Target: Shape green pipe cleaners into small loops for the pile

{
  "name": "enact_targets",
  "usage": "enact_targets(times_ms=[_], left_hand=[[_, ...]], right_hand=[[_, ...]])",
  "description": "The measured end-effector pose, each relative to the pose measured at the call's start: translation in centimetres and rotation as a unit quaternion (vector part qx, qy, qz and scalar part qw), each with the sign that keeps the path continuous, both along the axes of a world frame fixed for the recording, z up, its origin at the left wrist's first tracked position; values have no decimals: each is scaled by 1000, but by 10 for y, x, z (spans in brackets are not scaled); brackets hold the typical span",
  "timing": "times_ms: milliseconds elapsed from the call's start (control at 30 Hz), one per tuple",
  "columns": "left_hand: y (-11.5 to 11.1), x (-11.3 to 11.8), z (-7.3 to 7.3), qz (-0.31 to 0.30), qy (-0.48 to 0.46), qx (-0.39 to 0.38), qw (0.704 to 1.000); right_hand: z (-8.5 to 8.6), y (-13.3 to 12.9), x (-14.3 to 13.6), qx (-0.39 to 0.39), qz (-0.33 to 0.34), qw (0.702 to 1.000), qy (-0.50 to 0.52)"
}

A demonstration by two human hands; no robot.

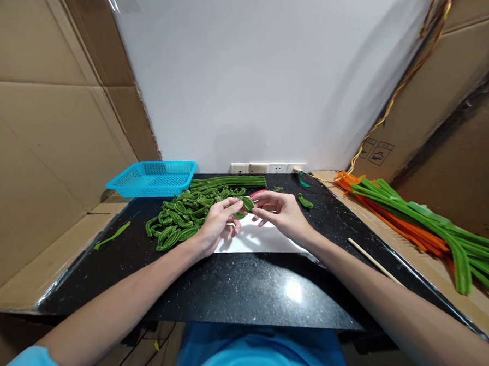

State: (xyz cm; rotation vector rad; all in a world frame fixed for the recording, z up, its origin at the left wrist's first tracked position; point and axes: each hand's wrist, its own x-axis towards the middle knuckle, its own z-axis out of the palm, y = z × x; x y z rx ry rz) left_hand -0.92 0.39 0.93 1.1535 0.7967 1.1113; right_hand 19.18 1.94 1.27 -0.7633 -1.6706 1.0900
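The green looped piece point(248, 204) is held above the white sheet point(258, 239), between the two hands. The left hand point(218, 222) pinches one side of it with thumb and forefinger, its other fingers loosely curled; the right hand point(286, 216) has thumb and forefinger closed at the opposite side, its remaining fingers bent together. Gripping it from both sides probably keeps so soft a loop steady and its outline open. The pale sheet, lying under the hands, likely makes the dark green easy to see. Just left of the sheet lies a heap of similar green loops point(180, 216), within easy reach, and beyond the sheet a bundle of straight green strips point(232, 182) lies in line, perhaps to stay untangled. A wooden stick point(373, 260) rests right of the sheet, apparently kept clear of the hands.
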Motion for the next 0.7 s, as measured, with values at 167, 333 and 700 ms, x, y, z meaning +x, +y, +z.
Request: enact_targets(times_ms=[167, 333, 700], left_hand=[[-2, 2, 2, 18, 29, 18, 999], [-3, 3, 1, 40, 45, 57, 997], [-15, 4, -1, 9, 153, 199, 968]], right_hand=[[0, 0, -1, 11, 4, 1000, -23], [2, -2, -2, 66, -1, 995, -68], [8, -6, 2, 30, 12, 999, -19]])
